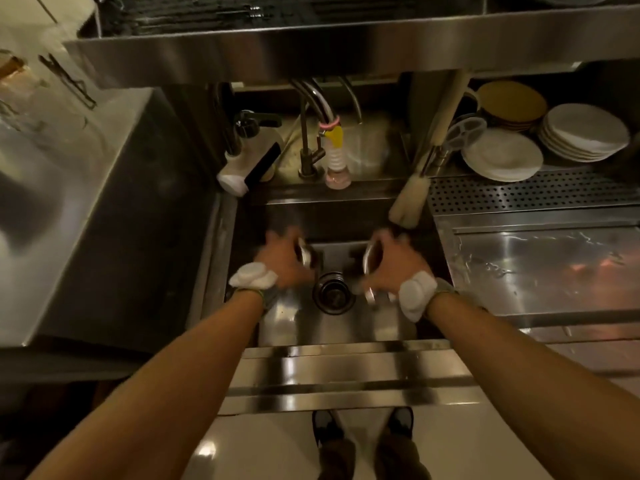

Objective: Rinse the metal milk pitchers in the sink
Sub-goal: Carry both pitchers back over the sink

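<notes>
Evidently both hands are full: the left hand (282, 263) grips a small shiny steel milk pitcher (306, 255) just left of the round dark sink drain (333, 293). The right hand (396, 263) holds a second steel pitcher (371, 263) just right of it. The mouths seem tipped inward, probably to pour out. Blur hides the handles; beyond the drain, the curved chrome faucet (317, 98) shows no visible water.

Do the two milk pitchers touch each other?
Apart. In the head view, bare sink floor shows between the left pitcher and the right pitcher.
</notes>
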Action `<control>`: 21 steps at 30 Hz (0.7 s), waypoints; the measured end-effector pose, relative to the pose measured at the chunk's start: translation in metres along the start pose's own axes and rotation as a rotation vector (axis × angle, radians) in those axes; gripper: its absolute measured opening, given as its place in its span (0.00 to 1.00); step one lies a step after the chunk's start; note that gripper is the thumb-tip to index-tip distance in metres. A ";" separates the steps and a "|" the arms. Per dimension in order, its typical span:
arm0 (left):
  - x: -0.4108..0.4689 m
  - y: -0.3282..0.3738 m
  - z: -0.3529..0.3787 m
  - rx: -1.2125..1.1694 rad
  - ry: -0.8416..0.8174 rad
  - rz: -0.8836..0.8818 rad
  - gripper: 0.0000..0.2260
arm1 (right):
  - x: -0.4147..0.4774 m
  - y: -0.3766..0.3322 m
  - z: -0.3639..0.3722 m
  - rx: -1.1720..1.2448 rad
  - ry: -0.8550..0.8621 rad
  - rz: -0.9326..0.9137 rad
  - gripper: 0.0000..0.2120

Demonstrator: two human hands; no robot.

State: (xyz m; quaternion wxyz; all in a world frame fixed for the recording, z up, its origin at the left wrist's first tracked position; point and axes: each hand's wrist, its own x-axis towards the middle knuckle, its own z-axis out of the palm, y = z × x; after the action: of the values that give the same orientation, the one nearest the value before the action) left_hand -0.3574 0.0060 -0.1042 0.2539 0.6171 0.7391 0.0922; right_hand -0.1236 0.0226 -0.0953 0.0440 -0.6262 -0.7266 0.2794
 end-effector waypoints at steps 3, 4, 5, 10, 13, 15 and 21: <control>-0.014 -0.009 0.025 0.113 -0.207 -0.018 0.33 | -0.002 0.013 0.025 -0.143 -0.167 -0.014 0.45; -0.015 -0.007 0.022 0.037 -0.133 -0.040 0.35 | 0.002 0.011 0.020 -0.060 -0.094 0.005 0.44; -0.013 -0.004 0.015 0.004 -0.041 -0.057 0.36 | 0.008 0.005 0.014 0.037 -0.021 0.035 0.43; -0.005 0.011 -0.016 -0.176 0.277 -0.022 0.35 | 0.014 -0.010 -0.001 0.067 0.246 -0.053 0.44; -0.010 0.006 -0.002 0.140 -0.075 0.016 0.37 | 0.009 -0.003 0.010 -0.119 -0.078 -0.047 0.45; -0.013 0.004 -0.001 0.123 -0.044 0.005 0.36 | 0.010 -0.003 0.006 -0.122 -0.049 -0.051 0.45; 0.003 0.007 -0.036 -0.192 0.272 -0.006 0.36 | 0.018 -0.018 -0.013 0.116 0.278 -0.029 0.44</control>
State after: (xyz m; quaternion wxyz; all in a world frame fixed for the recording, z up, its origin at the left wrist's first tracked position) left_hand -0.3694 0.0169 -0.0708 0.2095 0.5696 0.7564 0.2441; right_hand -0.1379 0.0435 -0.0810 0.1842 -0.6446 -0.7052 0.2309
